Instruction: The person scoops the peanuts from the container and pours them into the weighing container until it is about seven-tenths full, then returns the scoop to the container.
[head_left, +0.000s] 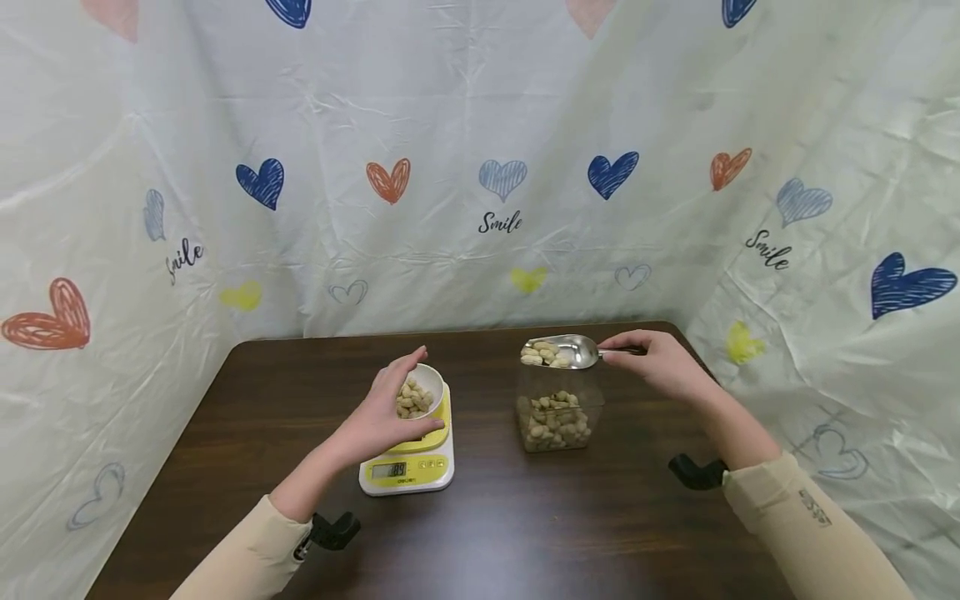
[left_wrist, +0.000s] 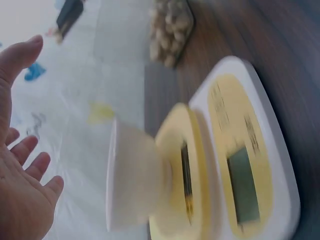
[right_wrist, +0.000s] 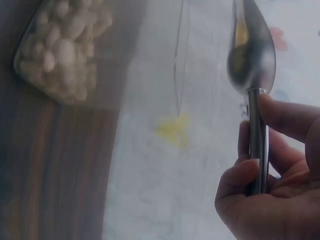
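My left hand [head_left: 381, 414] is beside a small white bowl [head_left: 432, 381] of peanuts, thumb and fingers spread apart. The left wrist view has a gap between this hand and the bowl [left_wrist: 135, 175]. Under the bowl is a yellow and white kitchen scale [head_left: 444, 467], its display showing digits. With my right hand [head_left: 663, 360] I grip the handle of a metal scoop [head_left: 576, 350], which carries several peanuts [head_left: 543, 354]. The scoop is above a clear plastic container [head_left: 598, 410] partly filled with peanuts. In the right wrist view, fingers and thumb wrap the scoop's handle [right_wrist: 257, 140].
The dark wooden table [head_left: 487, 533] carries the scale on the left and the container right of centre. Behind it and at both sides hangs a white curtain [head_left: 435, 275] printed with hearts. A black strap device [head_left: 335, 531] is on the left wrist, another [head_left: 696, 472] on the right.
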